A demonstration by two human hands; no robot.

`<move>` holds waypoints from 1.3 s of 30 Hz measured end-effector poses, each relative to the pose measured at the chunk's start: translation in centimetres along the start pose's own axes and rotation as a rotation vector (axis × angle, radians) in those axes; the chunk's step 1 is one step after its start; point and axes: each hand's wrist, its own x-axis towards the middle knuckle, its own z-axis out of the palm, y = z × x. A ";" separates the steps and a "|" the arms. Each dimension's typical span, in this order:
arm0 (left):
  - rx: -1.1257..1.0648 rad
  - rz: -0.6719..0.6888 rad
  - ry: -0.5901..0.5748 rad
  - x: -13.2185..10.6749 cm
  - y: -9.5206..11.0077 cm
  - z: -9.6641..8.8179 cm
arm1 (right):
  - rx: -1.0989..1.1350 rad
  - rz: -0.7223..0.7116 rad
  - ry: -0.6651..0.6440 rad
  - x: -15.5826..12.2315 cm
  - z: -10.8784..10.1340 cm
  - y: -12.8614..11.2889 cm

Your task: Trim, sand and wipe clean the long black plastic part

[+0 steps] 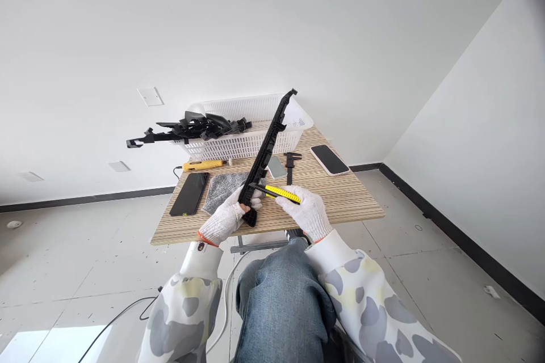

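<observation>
Clasping black strip (264, 152) was left hand (223, 219); right hand (307, 211), at three o'clock, clenched yellow cutter (283, 193); slip could've cut left.

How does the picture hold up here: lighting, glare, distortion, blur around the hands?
Head view throughout: soft, even light, a bright patch on the floor at lower left; top right corner darkened; sleeves stretched toward the lower edge; left hand, right hand and yellow utility knife fairly sharp; piled black plastic parts blend together.

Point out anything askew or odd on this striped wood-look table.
One long black plastic piece juts past the left end of the white slatted plastic basket, looking askew because its tip hangs unsupported.
</observation>
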 end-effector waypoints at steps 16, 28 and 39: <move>-0.049 0.049 -0.051 0.6 -0.7 -0.4 | -0.109 0.077 0.098 0.2 0.1 -0.3; -0.075 0.023 0.074 0.0 -0.5 -0.4 | -0.059 0.045 -0.010 0.3 0.0 -0.3; 0.134 0.076 0.153 -0.1 -0.8 0.4 | 0.340 0.252 -0.037 0.5 -0.1 0.6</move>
